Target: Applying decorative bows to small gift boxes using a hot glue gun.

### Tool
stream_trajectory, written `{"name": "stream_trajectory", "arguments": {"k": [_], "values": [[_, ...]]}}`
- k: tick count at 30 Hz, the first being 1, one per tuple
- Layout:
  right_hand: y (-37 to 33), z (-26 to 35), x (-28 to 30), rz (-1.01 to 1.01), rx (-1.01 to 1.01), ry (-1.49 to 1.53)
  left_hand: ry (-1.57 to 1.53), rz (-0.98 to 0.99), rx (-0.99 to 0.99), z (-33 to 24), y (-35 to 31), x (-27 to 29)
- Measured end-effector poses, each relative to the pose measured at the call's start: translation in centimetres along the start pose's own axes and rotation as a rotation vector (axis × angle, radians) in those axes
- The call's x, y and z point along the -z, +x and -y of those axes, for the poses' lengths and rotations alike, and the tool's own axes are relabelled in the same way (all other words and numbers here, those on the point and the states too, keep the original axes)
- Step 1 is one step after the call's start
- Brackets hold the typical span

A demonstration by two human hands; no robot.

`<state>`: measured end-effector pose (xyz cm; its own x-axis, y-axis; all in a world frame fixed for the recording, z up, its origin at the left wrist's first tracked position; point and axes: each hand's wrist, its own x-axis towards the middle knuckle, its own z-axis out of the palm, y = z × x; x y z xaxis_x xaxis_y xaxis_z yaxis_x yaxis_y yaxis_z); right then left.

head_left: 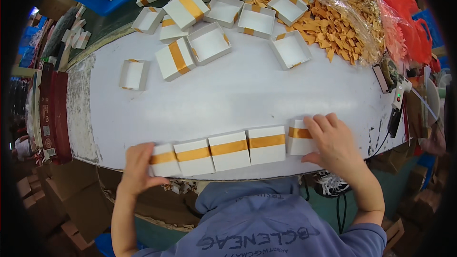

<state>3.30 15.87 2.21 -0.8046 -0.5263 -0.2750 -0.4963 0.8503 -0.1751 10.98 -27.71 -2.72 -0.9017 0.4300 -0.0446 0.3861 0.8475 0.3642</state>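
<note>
Along the table's near edge runs a row of small white box lids with gold ribbon bands. My left hand (138, 167) grips the leftmost box lid (164, 161), fingers behind it and thumb along its near side. The rightmost box lid (298, 139) is held by my right hand (333, 143), with fingers over its far right corner and thumb at the near side. A narrow gap parts it from the box lid (266, 153) to its left. The middle lids, among them this box lid (229, 158), stand side by side, their ribbons nearly in line.
Farther back lie several open white boxes (257, 21) and a ribboned lid (174, 59). A lone open box (134, 74) sits at left. Gold bows (328, 31) spill from a clear bag (366, 14) beside a red bag (404, 19). A power strip (396, 102) hangs at the right edge.
</note>
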Motion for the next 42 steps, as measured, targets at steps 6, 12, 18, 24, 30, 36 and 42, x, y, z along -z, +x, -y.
{"name": "stream_trajectory", "arguments": {"k": [6,12,18,24,30,36,42], "values": [[-0.5,0.5,1.1,0.115,-0.054,0.012,0.093,-0.007,-0.047,-3.2,2.8,0.5],[8.6,-2.4,1.0,-0.436,0.227,-0.124,0.036,-0.239,-0.065,-0.2,13.3,1.8],[12.4,-2.1,2.1,-0.232,-0.104,0.844,0.264,-0.097,0.188,0.0,17.6,1.0],[15.2,-4.2,1.9,-0.293,-0.239,0.942,0.103,-0.262,0.144,0.2,14.1,2.6],[20.3,2.8,-1.0,-0.696,0.377,0.246,0.291,-0.362,0.231,7.5,11.8,0.2],[20.4,4.3,1.7,-0.086,0.138,0.771,-1.494,-0.614,0.611,5.6,8.9,2.8],[20.0,3.7,1.3,0.016,-0.267,0.992,-0.692,-0.460,0.879,9.5,5.7,1.8]]}}
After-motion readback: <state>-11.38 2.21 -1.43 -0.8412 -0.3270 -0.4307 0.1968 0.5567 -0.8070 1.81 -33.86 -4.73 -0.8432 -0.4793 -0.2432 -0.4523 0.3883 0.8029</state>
